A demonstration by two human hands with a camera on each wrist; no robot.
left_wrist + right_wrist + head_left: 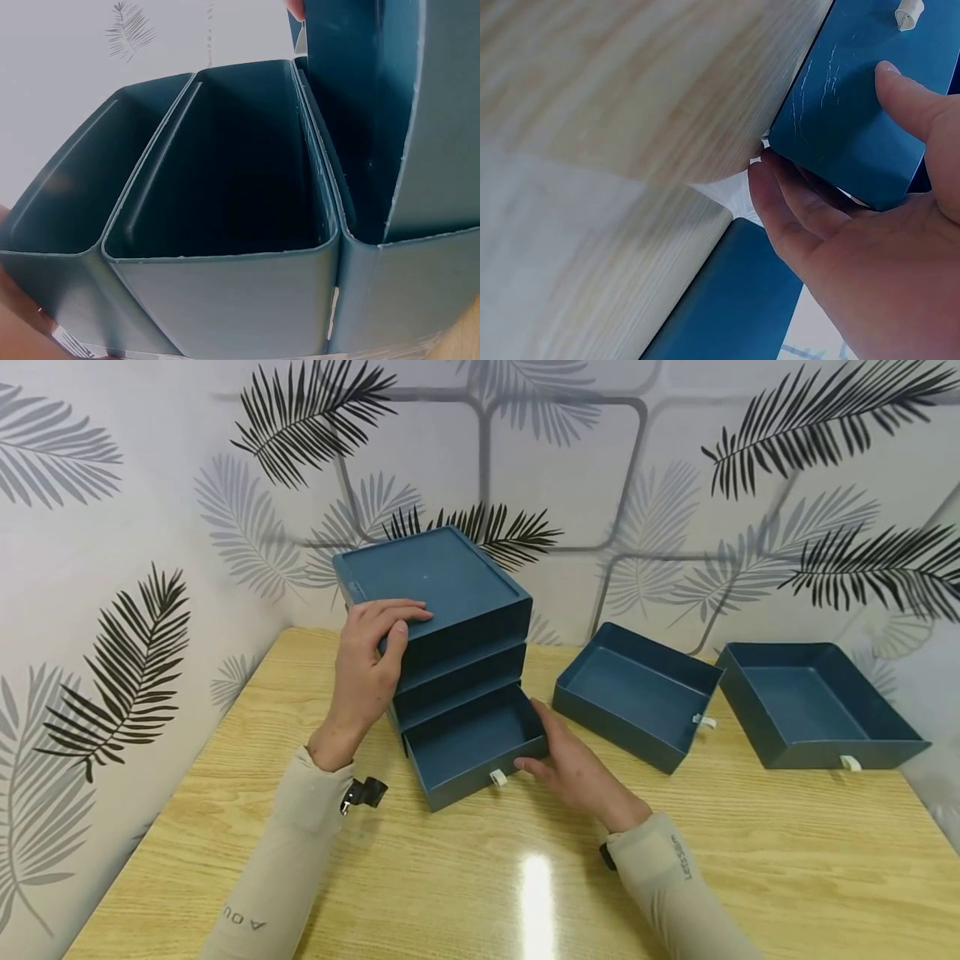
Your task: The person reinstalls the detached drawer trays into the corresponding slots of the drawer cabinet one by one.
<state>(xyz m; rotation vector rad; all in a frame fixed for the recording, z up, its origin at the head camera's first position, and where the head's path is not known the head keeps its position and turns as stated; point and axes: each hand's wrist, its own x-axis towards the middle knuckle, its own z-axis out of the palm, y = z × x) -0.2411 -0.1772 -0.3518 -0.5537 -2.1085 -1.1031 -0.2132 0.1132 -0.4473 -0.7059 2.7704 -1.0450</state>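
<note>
A dark blue drawer unit (pixel 427 572) stands on the table at the middle left, its two upper slots hollow. From its lowest slot a blue drawer (pixel 468 772) sticks out, with a small white pull tab (pixel 498 777) on its front. My left hand (pixel 369 660) rests on the unit's top near the front left corner. With my right hand (pixel 581 768) I grip the drawer's right front corner, the thumb (pixel 904 94) on its front face and the fingers (pixel 795 202) along its side. In the left wrist view the unit's open slots (pixel 225 165) show from the front.
Two separate blue drawers lie on the wooden table (pixel 615 893) to the right: a nearer drawer (pixel 630 693) turned at an angle, and a farther drawer (pixel 817 702) by the right edge. A leaf-patterned wall (pixel 562 468) closes off the back.
</note>
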